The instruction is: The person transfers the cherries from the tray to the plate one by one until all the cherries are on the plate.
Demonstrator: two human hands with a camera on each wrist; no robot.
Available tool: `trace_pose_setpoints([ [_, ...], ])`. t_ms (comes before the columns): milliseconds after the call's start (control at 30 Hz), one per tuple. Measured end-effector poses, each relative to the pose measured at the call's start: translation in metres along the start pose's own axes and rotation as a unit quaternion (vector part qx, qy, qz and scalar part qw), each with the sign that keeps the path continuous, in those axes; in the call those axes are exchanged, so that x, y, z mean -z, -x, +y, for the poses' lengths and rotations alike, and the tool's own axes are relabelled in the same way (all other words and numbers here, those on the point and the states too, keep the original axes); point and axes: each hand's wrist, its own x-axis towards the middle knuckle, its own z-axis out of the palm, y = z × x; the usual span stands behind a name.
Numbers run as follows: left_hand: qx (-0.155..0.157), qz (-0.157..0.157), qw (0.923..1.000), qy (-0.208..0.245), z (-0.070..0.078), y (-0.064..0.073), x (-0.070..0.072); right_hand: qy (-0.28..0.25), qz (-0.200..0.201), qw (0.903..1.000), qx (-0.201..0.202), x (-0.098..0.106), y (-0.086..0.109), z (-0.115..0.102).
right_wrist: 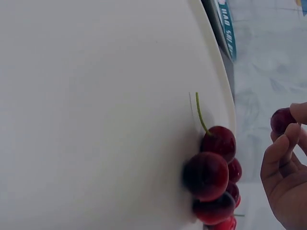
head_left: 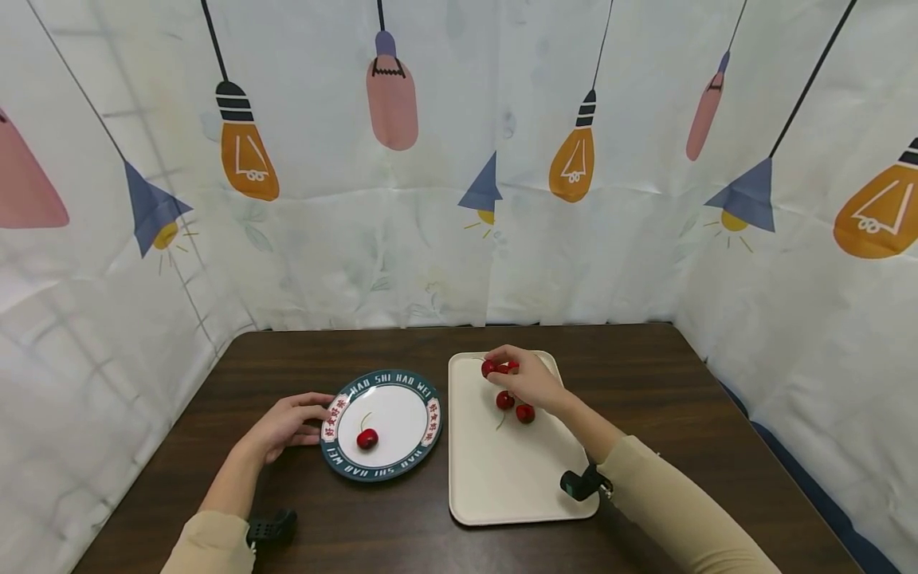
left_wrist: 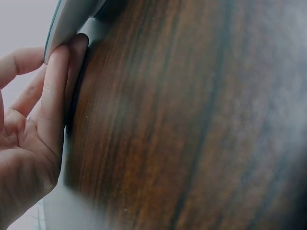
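Right hand (head_left: 527, 379) is over the far end of the cream tray (head_left: 495, 494). Thumb and fingertips pinch a single dark-red cherry (right_wrist: 279, 122); in the right wrist view it shows against the curtain (right_wrist: 259, 72), apart from the loose cherries (right_wrist: 206, 176) clustered on the tray, so I judge it lifted. No stem can be made out on it there.

Left hand (head_left: 287, 426) is at the left side of the teal-rimmed plate (head_left: 369, 474), holding the rim: one fingertip at the edge, others beneath. The plate sits on the bench (head_left: 373, 534), beside the tray, and bears one stemmed cherry (head_left: 367, 439), left of centre.

Handling notes (judgement): the fruit looks smooth and round, likely to slip or roll. Thumb opposite fingertips, across the widest part, should serve best; firm enough to stop turning, light enough not to bruise. Raise before going sideways, so the knuckles miss the neighbours and the cherry passes above the tray lip. Keep the wrist level. Left hand: steady pressure only; lifting at the rim would tilt the plate and could send its cherry rolling. Release low, at rest, never dropped.
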Motion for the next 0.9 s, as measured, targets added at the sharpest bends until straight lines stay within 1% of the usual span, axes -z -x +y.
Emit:
trace_pose_setpoints([
  [100,0.011,0.004,0.9998,0.015,0.000,-0.001,0.000,0.002,-0.007,1.0000,0.002,-0.005,-0.001,-0.001],
  [333,0.014,-0.018,0.9988,0.044,0.000,-0.001,0.002,0.010,-0.028,0.9993,0.023,-0.021,-0.003,-0.011],
  [600,0.020,-0.020,0.9984,0.048,0.000,-0.002,0.004,-0.008,-0.074,0.9968,0.031,-0.041,-0.004,-0.019],
  [733,0.022,-0.020,0.9985,0.046,0.000,-0.003,0.005,-0.003,-0.096,0.9947,0.038,-0.052,-0.006,-0.023],
  [900,0.027,-0.018,0.9985,0.044,0.000,-0.003,0.004,0.002,-0.112,0.9928,0.042,-0.068,-0.007,-0.026],
])
